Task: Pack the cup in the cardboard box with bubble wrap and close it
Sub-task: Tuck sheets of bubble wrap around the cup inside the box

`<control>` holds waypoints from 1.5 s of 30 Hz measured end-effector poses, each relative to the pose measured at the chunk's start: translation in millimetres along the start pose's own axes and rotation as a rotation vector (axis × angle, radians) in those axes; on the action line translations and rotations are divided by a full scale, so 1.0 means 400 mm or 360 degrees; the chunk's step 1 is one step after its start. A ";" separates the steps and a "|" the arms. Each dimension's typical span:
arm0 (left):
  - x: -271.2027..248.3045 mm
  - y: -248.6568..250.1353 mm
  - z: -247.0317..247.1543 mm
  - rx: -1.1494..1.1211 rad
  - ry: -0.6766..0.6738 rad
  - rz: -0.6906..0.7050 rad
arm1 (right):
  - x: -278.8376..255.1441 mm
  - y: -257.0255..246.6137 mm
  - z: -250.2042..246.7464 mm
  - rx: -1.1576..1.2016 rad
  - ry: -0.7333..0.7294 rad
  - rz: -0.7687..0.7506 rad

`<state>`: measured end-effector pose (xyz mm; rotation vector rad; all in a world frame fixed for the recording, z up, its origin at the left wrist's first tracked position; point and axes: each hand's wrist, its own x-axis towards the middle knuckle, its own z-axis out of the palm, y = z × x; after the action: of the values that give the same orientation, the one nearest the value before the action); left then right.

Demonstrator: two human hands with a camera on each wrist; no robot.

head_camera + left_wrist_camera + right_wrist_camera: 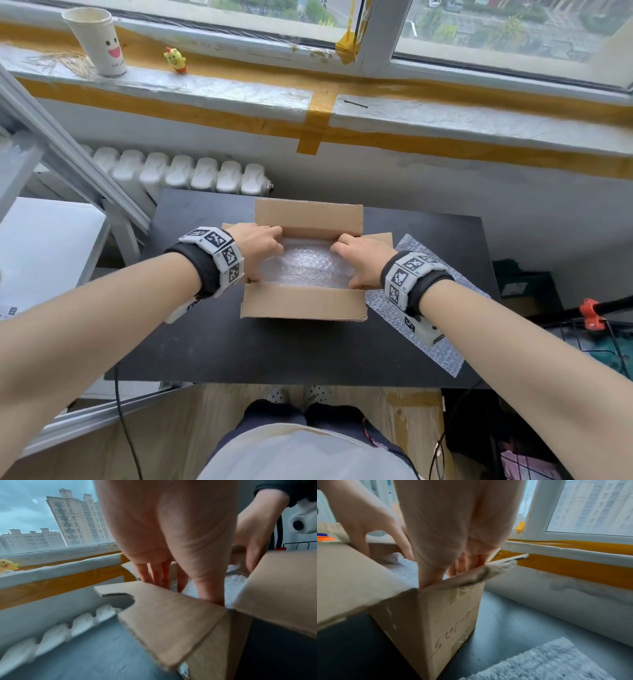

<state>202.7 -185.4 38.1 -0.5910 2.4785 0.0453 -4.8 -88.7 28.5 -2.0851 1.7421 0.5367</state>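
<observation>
An open cardboard box (305,301) stands on the black table (239,342) with its flaps spread. A bundle of bubble wrap (308,267) fills it, and no cup shows through the wrap. My left hand (263,250) reaches down along the box's left inner wall, fingers (154,573) straight and pushed between wrap and cardboard. My right hand (359,260) does the same at the right wall, with its fingers (464,565) and thumb going down beside the wrap (402,566). The fingertips of both hands are hidden inside the box (436,615).
A spare bubble wrap sheet (428,342) lies on the table right of the box, under my right wrist. On the windowsill stand a paper cup with a smiley face (99,41) and a yellow toy (175,60). A white radiator (178,174) is behind the table.
</observation>
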 end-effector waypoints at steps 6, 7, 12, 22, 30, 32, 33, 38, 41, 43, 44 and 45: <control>-0.028 -0.003 0.006 -0.0063 0.0117 -0.0023 | -0.030 0.030 0.012 -0.0046 0.0222 -0.0023; -0.028 -0.001 0.003 -0.0066 0.0075 -0.0040 | -0.030 0.032 0.016 -0.0090 0.0232 -0.0029; -0.005 0.010 -0.039 -0.0003 -0.0173 -0.0086 | -0.018 0.018 0.010 -0.0403 0.0145 -0.0044; 0.040 0.060 -0.009 0.0241 -0.0137 -0.0038 | 0.008 -0.022 0.026 -0.0567 0.0022 0.0080; 0.003 0.006 -0.002 0.0098 0.0066 0.0180 | -0.012 0.010 0.035 -0.0215 0.0118 -0.0067; 0.000 -0.002 0.003 0.0029 0.0115 0.0233 | -0.027 0.016 0.035 -0.0086 0.0205 -0.0121; -0.003 -0.004 0.005 -0.0020 0.0107 0.0247 | -0.035 0.016 0.035 -0.0067 0.0239 -0.0135; -0.021 0.004 0.016 -0.0143 0.0078 0.0236 | -0.046 0.000 0.042 -0.0168 0.0218 -0.0153; -0.029 0.013 0.026 -0.0089 0.0026 0.0209 | -0.043 -0.009 0.046 -0.0279 0.0121 -0.0143; -0.026 0.012 0.039 -0.0079 -0.0008 0.0200 | -0.042 -0.014 0.053 -0.0358 0.0053 -0.0108; -0.023 0.010 0.042 -0.0095 -0.0009 0.0185 | -0.042 -0.017 0.056 -0.0382 0.0043 -0.0087; -0.018 0.011 0.045 -0.0106 -0.0006 0.0156 | -0.042 -0.019 0.058 -0.0395 0.0043 -0.0069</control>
<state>215.9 -175.7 26.8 -0.4964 2.5091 0.1674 -1.1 -61.4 17.3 -2.3009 1.7157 0.7486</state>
